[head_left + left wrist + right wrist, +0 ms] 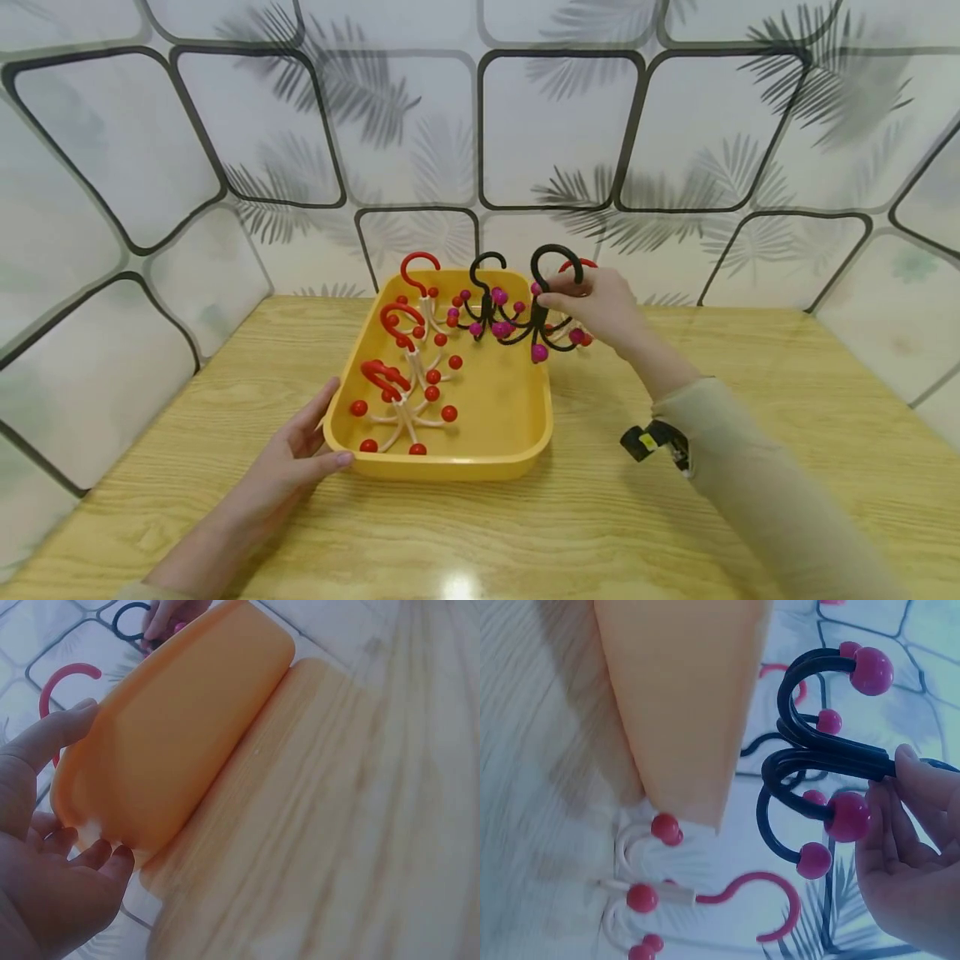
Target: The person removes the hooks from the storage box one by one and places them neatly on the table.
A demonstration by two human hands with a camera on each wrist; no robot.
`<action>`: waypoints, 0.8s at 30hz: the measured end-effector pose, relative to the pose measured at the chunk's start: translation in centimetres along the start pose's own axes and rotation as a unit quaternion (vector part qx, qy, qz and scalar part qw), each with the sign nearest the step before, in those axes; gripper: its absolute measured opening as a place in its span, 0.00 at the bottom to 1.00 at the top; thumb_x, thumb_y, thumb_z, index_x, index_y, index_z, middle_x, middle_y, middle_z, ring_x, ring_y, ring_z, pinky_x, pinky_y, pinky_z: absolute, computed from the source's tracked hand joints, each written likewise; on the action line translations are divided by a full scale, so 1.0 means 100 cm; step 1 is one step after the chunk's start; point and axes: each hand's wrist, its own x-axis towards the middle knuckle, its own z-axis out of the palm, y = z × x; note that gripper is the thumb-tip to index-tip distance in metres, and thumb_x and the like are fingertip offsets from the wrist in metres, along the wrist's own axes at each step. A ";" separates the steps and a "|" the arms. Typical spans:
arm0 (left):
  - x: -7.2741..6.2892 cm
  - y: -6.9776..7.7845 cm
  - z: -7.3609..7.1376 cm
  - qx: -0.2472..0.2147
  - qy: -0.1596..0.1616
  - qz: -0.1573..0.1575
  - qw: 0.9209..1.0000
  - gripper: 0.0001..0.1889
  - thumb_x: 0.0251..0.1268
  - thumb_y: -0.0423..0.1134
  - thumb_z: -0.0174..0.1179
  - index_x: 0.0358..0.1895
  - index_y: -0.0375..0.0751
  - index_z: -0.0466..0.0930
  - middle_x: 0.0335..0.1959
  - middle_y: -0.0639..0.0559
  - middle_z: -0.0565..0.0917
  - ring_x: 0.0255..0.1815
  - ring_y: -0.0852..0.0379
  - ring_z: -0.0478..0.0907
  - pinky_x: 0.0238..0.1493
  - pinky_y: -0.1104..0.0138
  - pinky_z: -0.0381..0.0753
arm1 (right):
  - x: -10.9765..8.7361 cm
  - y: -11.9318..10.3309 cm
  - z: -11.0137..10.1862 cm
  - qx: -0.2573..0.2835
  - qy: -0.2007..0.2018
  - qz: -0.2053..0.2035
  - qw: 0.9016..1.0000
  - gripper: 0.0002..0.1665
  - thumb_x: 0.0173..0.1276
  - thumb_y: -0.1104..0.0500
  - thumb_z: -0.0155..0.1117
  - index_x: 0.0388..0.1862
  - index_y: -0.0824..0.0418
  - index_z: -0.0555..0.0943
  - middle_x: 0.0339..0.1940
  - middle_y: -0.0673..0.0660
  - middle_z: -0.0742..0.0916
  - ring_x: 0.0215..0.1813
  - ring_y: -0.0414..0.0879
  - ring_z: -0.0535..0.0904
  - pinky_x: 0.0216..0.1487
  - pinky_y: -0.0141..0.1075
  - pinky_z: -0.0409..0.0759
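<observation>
My right hand (pixel 600 307) pinches a black multi-arm hanging hook (pixel 537 317) by its stem, over the right rim of a yellow plastic bin (pixel 495 417). Magenta balls cap its curved arms, which hang downward. At the bin's near left corner, my left hand (pixel 292 462) grips the rim, with the thumb (pixel 75 724) over the edge and fingers against the outer wall. A second black hook (pixel 486 307) stands inside at the far end. Three white multi-arm hooks (pixel 402 410) with red tops and red balls stand in a row along the bin's left side.
Outside the bin on the right, another white hook (pixel 667 893) with a red top stands on the wooden table (pixel 465 533), partly hidden behind my right hand in the head view. Leaf-patterned panels (pixel 558 133) rise behind and beside the table.
</observation>
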 end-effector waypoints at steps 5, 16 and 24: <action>0.001 0.003 0.001 0.000 0.004 -0.005 1.000 0.47 0.62 0.28 0.60 0.77 0.46 0.37 0.77 0.44 0.37 0.74 0.41 0.41 0.58 0.75 0.67 | -0.003 0.009 -0.026 -0.011 0.007 0.017 1.000 0.24 0.62 0.49 0.68 0.50 0.65 0.82 0.46 0.63 0.86 0.51 0.53 0.79 0.50 0.43 0.75; 0.003 0.001 0.000 0.002 0.011 -0.007 1.000 0.47 0.62 0.29 0.60 0.77 0.46 0.37 0.77 0.45 0.38 0.74 0.42 0.42 0.57 0.75 0.67 | -0.004 0.033 -0.078 -0.041 0.012 0.065 0.997 0.32 0.62 0.43 0.66 0.56 0.66 0.79 0.48 0.59 0.86 0.55 0.56 0.75 0.55 0.50 0.70; 0.002 -0.002 -0.001 0.000 0.001 0.004 1.000 0.47 0.62 0.28 0.59 0.77 0.44 0.36 0.77 0.45 0.38 0.74 0.42 0.41 0.58 0.75 0.66 | 0.000 0.068 -0.097 -0.056 0.002 0.088 0.995 0.38 0.63 0.41 0.65 0.61 0.68 0.75 0.57 0.67 0.80 0.60 0.61 0.71 0.59 0.56 0.67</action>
